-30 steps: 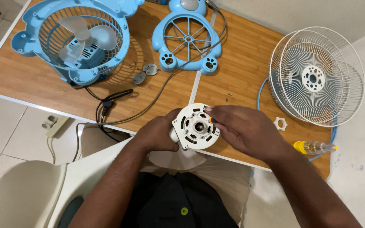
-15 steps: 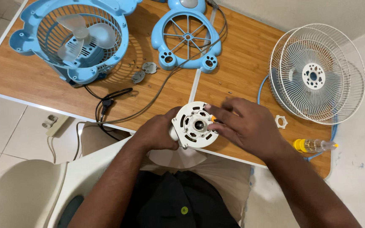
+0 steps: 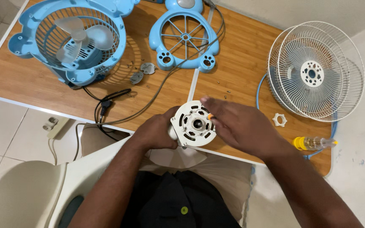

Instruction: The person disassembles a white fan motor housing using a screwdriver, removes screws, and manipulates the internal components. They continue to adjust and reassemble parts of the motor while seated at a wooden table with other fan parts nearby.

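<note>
While left hand (image 3: 157,131) grips it, motor housing (image 3: 193,123) touches right hand (image 3: 237,124).

Table (image 3: 241,63): wooden | blue fan body (image 3: 70,40) far left | blue grille (image 3: 185,36) centre | white grilles (image 3: 315,71) right | nut (image 3: 279,120), bottle (image 3: 313,143) nearby

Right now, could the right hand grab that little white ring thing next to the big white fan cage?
Probably yes. The white ring lies on bare wood beside the right hand, with nothing between them. That hand would first have to leave the round white motor part.
</note>
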